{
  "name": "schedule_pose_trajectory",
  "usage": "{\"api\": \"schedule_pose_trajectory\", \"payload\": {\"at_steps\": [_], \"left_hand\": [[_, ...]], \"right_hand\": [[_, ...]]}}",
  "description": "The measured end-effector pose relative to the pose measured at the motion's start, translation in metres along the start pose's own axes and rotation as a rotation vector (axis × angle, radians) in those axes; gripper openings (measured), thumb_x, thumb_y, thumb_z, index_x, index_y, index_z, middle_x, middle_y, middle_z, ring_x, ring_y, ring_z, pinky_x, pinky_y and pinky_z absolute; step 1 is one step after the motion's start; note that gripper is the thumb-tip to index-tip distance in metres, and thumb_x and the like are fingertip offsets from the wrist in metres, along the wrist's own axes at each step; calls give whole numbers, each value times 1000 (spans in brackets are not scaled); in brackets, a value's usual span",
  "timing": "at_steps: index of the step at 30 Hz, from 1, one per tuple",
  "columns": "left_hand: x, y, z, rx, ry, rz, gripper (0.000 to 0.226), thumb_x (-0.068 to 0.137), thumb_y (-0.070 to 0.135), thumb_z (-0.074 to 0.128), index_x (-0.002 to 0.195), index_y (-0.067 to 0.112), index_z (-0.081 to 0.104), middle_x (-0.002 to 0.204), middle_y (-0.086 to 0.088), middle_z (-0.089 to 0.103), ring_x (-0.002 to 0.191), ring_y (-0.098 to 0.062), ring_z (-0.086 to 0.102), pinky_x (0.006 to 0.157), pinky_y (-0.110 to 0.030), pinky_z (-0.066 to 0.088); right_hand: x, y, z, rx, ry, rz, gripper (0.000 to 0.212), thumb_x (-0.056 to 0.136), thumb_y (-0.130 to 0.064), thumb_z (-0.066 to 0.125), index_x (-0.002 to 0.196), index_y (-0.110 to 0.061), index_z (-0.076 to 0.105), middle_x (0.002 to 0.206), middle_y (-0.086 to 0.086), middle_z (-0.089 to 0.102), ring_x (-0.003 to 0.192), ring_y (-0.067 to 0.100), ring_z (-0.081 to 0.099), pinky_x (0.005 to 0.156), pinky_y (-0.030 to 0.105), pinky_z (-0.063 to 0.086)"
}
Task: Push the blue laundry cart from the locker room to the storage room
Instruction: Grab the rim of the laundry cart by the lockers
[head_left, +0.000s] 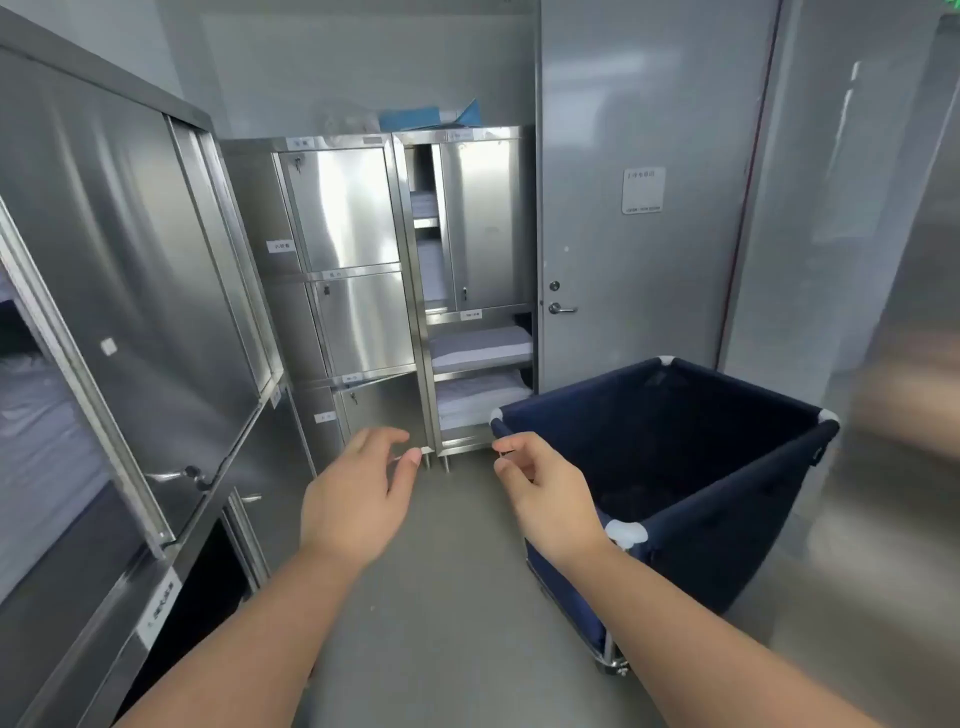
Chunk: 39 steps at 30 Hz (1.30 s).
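Observation:
The blue laundry cart (727, 519) stands on the floor at the right, a dark blue fabric bin on a metal frame with white corner caps. It looks empty inside. My right hand (545, 493) hovers over the cart's near left rim with its fingers loosely curled, holding nothing. My left hand (353, 499) is raised to the left of the cart, over the floor, fingers apart and holding nothing. Neither hand touches the cart.
Steel lockers (343, 260) and an open shelf unit with folded linen (478, 353) line the back wall. A steel cabinet (119, 312) with an open door stands close on the left. A closed grey door (639, 208) is behind the cart. A steel wall (893, 467) bounds the right.

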<state>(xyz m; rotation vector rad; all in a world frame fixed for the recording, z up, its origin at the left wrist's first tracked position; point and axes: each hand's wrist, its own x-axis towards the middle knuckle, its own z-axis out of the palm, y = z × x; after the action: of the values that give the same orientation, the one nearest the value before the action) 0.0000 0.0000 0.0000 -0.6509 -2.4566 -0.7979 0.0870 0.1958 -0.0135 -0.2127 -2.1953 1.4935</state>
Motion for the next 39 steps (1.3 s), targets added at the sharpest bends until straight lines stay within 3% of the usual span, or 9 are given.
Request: {"api": "schedule_pose_trajectory", "payload": {"at_steps": [5, 10, 14, 20, 26, 33, 39], "left_hand": [[34, -23, 28, -33, 0, -6, 29, 96, 48, 43, 114, 32, 58, 114, 15, 60, 80, 2, 54, 69, -31, 44], [82, -53, 53, -88, -31, 33, 28, 96, 46, 44, 115, 32, 59, 117, 13, 60, 98, -7, 61, 73, -32, 43], [122, -74, 75, -69, -83, 72, 29, 97, 44, 47, 119, 31, 58, 117, 11, 60, 97, -16, 62, 71, -33, 44], [177, -102, 121, -110, -139, 104, 27, 96, 45, 49, 118, 31, 57, 117, 10, 59, 93, -14, 63, 74, -36, 50], [226, -123, 190, -132, -221, 114, 25, 96, 43, 49, 117, 32, 56, 121, 13, 60, 105, -5, 62, 77, -36, 49], [295, -126, 274, -97, -297, 147, 31, 96, 47, 48, 122, 32, 56, 120, 12, 59, 100, -12, 61, 80, -40, 52], [348, -115, 344, -78, -367, 218, 28, 95, 47, 49, 119, 34, 53, 116, 12, 57, 96, -19, 61, 75, -42, 52]], "right_hand": [[40, 20, 19, -42, 29, 32, 15, 98, -26, 56, 110, -31, 63, 93, -13, 67, 85, -2, 60, 68, 11, 42], [86, 31, 41, -52, 69, 21, 16, 95, -25, 62, 109, -32, 62, 95, -10, 70, 88, 0, 60, 70, 7, 41], [124, 41, 58, -63, 87, 48, 20, 92, -27, 66, 110, -34, 62, 101, -10, 69, 92, 1, 60, 72, 6, 42], [177, 76, 78, -143, 115, 118, 21, 93, -25, 63, 114, -32, 61, 102, -10, 67, 91, 0, 59, 72, 9, 41], [237, 125, 80, -191, 158, 154, 19, 96, -22, 59, 113, -28, 62, 101, -9, 66, 87, -3, 57, 69, 3, 40], [320, 189, 71, -248, 215, 194, 20, 98, -18, 52, 112, -27, 63, 103, -8, 63, 89, 4, 59, 82, 30, 51], [369, 241, 47, -326, 204, 260, 25, 97, -21, 53, 120, -31, 59, 113, -11, 59, 96, 4, 57, 85, 30, 51]]}}
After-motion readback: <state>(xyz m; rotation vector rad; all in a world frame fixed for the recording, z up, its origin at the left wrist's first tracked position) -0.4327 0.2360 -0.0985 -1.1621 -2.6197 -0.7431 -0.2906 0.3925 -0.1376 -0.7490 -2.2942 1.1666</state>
